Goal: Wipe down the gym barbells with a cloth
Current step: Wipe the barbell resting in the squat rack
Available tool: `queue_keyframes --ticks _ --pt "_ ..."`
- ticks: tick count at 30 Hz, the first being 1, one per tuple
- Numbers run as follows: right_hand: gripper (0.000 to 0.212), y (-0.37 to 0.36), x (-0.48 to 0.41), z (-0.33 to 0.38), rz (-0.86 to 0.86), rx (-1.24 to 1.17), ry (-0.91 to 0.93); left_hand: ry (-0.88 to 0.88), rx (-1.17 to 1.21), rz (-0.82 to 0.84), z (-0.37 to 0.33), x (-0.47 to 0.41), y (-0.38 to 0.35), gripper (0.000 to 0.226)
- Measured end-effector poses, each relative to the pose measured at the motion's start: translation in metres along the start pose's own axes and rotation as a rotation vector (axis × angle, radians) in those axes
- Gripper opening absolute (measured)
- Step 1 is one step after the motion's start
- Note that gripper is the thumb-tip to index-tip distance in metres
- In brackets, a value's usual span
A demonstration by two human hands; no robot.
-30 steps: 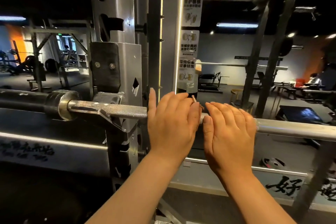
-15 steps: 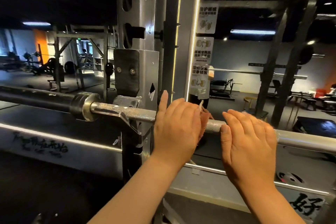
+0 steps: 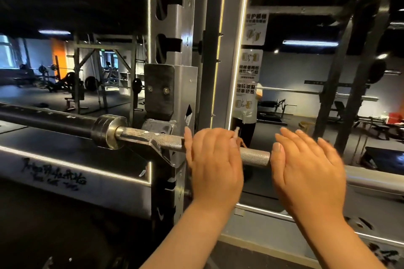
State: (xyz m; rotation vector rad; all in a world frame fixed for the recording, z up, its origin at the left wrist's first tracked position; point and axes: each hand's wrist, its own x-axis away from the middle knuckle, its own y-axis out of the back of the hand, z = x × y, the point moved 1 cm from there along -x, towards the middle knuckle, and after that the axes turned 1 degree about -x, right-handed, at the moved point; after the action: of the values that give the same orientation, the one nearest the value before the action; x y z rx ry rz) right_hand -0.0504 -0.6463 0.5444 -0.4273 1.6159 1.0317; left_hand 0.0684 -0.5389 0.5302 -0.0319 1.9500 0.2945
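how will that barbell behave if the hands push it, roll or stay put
The barbell is a round metal shaft lying in the rack hook, so it would probably spin in place under a push. It looks long and thick, so it is likely heavy to lift. The knurled stretch beside the left hand should grip, not slip.

Horizontal barbell [image 3: 254, 156] rests in rack hook [image 3: 158, 126].
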Motion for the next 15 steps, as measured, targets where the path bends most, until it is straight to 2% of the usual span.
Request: queue_keyframes --ticks 3,7,12,15 --pt "0.048 -0.002 0.0 0.0 -0.022 -0.001 0.014 -0.096 0.002 0.044 -0.013 0.011 -0.008 0.03" --pt "0.045 -0.002 0.001 -0.002 -0.032 -0.015 0.031 -0.212 -0.071 0.107 0.012 0.003 0.005 0.037" --pt "0.043 -0.003 0.001 -0.001 -0.076 -0.028 0.033 -0.022 -0.049 -0.008 0.019 0.0 0.008 0.048" --pt "0.044 -0.003 0.002 -0.001 -0.076 -0.023 0.036 -0.067 -0.031 0.03 0.002 0.006 0.0 0.042"
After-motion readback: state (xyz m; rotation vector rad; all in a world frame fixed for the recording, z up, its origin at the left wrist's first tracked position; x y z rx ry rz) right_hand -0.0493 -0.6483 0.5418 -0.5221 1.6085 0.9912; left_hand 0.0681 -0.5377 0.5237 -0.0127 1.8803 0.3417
